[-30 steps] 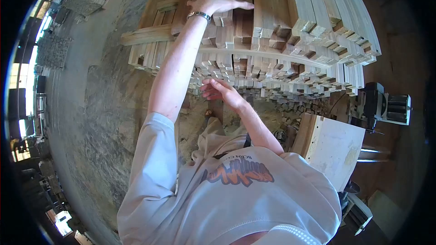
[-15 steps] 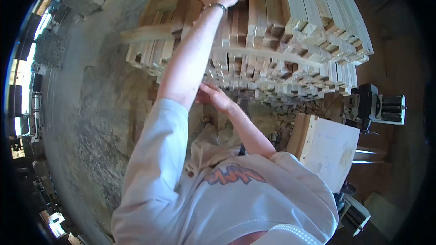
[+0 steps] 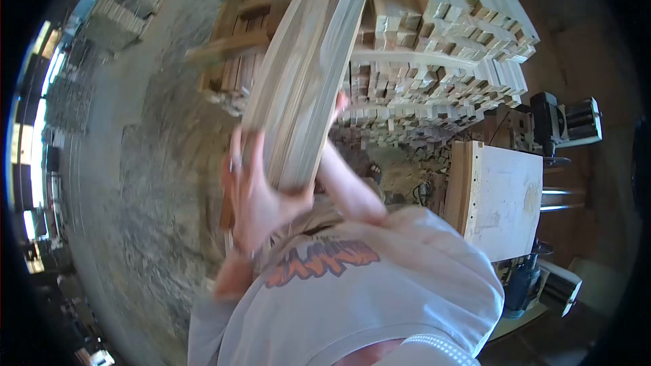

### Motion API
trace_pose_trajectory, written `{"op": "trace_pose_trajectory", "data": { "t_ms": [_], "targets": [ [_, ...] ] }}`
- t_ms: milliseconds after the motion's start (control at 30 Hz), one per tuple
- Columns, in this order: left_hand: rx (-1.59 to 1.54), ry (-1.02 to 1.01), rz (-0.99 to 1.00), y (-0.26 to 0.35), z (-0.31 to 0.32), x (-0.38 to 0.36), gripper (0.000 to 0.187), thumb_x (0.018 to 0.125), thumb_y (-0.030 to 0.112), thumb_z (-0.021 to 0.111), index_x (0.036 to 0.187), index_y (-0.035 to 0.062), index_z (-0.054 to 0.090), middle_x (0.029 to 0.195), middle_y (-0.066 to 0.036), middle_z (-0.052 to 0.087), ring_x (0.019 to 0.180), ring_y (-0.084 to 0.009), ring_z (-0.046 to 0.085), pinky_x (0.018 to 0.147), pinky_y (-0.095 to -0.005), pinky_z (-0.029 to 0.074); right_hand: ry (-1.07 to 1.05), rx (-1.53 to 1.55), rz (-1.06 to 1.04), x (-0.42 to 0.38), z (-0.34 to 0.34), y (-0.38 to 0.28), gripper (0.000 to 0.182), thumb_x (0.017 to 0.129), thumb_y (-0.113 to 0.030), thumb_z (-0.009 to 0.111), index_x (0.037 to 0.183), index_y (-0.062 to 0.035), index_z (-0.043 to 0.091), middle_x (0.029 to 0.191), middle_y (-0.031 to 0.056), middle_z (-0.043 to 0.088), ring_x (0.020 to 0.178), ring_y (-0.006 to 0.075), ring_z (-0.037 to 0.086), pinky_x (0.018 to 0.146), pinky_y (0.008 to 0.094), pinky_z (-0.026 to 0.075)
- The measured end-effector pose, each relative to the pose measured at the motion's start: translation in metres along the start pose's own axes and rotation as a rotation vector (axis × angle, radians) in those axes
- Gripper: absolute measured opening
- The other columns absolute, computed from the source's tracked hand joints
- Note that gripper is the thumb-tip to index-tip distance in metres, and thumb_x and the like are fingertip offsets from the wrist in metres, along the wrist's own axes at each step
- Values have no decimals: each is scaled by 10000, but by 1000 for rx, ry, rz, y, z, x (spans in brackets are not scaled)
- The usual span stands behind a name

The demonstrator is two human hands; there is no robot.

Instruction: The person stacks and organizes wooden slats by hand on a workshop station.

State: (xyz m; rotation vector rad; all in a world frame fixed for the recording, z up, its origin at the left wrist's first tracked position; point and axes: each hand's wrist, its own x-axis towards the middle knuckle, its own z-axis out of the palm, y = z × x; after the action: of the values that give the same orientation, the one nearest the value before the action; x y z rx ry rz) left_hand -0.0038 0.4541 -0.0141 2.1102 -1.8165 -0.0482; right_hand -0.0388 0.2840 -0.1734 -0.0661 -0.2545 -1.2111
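Note:
A bundle of several long wooden strips [image 3: 298, 81] is tilted upward in front of my body, its near end close to my chest. My left hand [image 3: 258, 196] is closed across the near end, fingers on the left edge and thumb on the right; it is blurred by motion. On the bundle's right side, the fingertips of my right hand [image 3: 340, 104] show at the edge. The rest of that hand is hidden behind the strips, with the forearm running below them.
A large layered stack of cut wooden strips [image 3: 447, 27] stands ahead. A pale-topped table [image 3: 505, 196] is at my right, beside a dark machine with rollers [image 3: 563, 122]. Wooden pallet boards [image 3: 237, 41] lie at the stack's left. Dusty concrete floor [image 3: 163, 196] spreads to the left.
My left hand has come back from the top of the stack toward my chest. The strips are now lifted off the stack between both hands, and my right hand has moved up along them.

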Motion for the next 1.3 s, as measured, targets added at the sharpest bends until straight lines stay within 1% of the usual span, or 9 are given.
{"op": "trace_pose_trajectory", "data": {
  "t_ms": [100,167,367,500,700,967,1033,1133,1300],
  "targets": [
    [-322,14,128,-38,12,-19,1105,542,487,807,1437,49,328,1474,-283,261,1353,-482,261,1066,-581,284,174,-334,120,-53,48,-9,996,685,-751,584,1384,-60,424,1295,165,530,1119,301,553,976,460,455],
    [-574,-37,203,-44,22,-27,1147,540,505,804,1453,31,297,1474,-298,249,1368,-475,239,1087,-570,261,-233,158,194,-56,43,-37,890,645,-366,740,1391,-13,406,1299,162,541,1114,304,569,956,440,495],
    [-1127,-361,644,32,77,78,1028,601,542,784,1404,26,404,1394,-233,435,1357,-355,351,1124,-496,251,29,-954,-245,-106,186,-187,913,570,-344,677,1339,72,414,1176,251,580,1001,374,619,861,464,545],
    [-668,391,593,121,121,246,627,720,521,751,1168,95,644,1276,-158,587,1213,-300,522,1024,-417,400,491,-1387,-472,-189,222,-287,934,651,-480,696,1362,49,401,1213,198,559,1040,331,603,885,401,522],
    [-277,585,810,144,181,310,361,736,481,740,850,138,741,931,-14,700,884,-209,652,734,-338,532,708,-1372,-234,-301,211,-419,720,741,-395,593,1321,8,455,1046,89,592,928,183,596,804,330,499],
    [-162,157,687,110,135,327,185,823,187,731,965,69,728,1056,-133,681,1005,-272,637,901,-362,485,1232,-1701,6,-370,107,-548,918,623,-376,688,1390,29,386,1229,204,525,1120,274,510,983,356,392],
    [-238,-255,497,66,127,384,326,838,266,706,1083,51,694,1182,-151,639,1119,-271,584,988,-363,426,1540,-1989,114,-375,88,-558,1123,495,-457,746,1429,9,329,1218,287,477,1188,415,446,1021,467,357],
    [-148,-206,332,119,119,413,888,816,529,644,1463,18,316,1483,-226,342,1390,-342,283,1138,-412,221,1689,-2323,283,-377,64,-551,1249,454,-478,788,1470,-21,223,1274,279,420,1229,416,385,1046,538,275],
    [114,-410,450,92,164,455,924,843,589,588,1501,46,232,1523,-295,200,1412,-408,201,1153,-438,174,1714,-2573,154,-384,32,-526,1323,409,-457,818,1488,-24,186,1338,243,339,1285,409,305,1074,525,213]
  ]
}}
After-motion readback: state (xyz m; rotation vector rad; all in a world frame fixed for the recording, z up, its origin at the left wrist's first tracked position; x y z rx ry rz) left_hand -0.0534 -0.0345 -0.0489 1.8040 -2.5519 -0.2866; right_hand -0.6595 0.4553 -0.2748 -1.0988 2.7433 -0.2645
